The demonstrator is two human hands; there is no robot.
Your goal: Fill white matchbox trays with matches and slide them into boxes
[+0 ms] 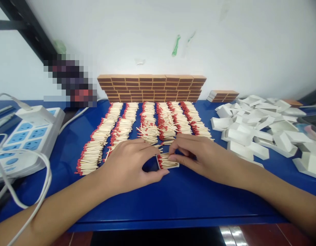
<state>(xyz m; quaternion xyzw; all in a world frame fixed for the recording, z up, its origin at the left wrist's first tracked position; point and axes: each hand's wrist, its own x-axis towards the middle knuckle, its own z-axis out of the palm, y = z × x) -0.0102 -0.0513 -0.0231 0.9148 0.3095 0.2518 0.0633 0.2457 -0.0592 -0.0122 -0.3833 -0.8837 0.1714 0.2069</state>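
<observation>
A small white matchbox tray [169,166] lies on the blue table, filled with red-headed matches [164,160]. My left hand [133,164] is at its left side, thumb and forefinger apart around the tray's left end, the thumb by its near edge. Over the right end of the tray, my right hand [196,155] has its thumb and fingers pressed together at the matches; what they hold is too small to tell. Beyond both hands, several rows of loose matches [147,119] spread over the table, heads pointing left.
Closed matchboxes [151,88] are stacked against the white wall, with a smaller stack [224,95] to their right. Empty white trays [263,126] are heaped at the right. A white power strip [27,136] with cables stands at the left. The blue table's [158,208] front edge is near.
</observation>
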